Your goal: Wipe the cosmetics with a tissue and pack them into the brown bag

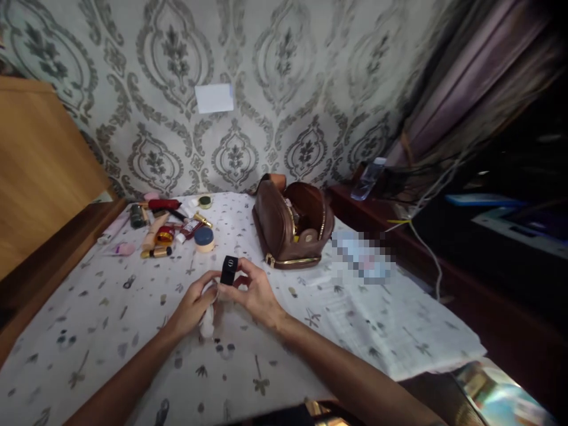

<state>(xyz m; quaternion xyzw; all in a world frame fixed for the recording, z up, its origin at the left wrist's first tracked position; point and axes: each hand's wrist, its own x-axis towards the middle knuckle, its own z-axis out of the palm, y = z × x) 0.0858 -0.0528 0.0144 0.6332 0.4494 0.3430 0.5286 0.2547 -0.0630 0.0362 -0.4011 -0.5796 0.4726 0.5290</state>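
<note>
Though black, the case (229, 271) is marked.

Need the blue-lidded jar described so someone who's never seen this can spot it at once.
Start at the open brown bag on the white patterned cloth. To its left lies a loose cluster of cosmetics; the jar sits on the side facing the bag. Its broad dark-blue lid over a pale peach body sets it apart from the small green-topped pot behind.

Patterned white cloth (95, 310) | open brown bag (276, 228) | cosmetics (164, 236) | blue-lidded jar (204, 240)
</note>
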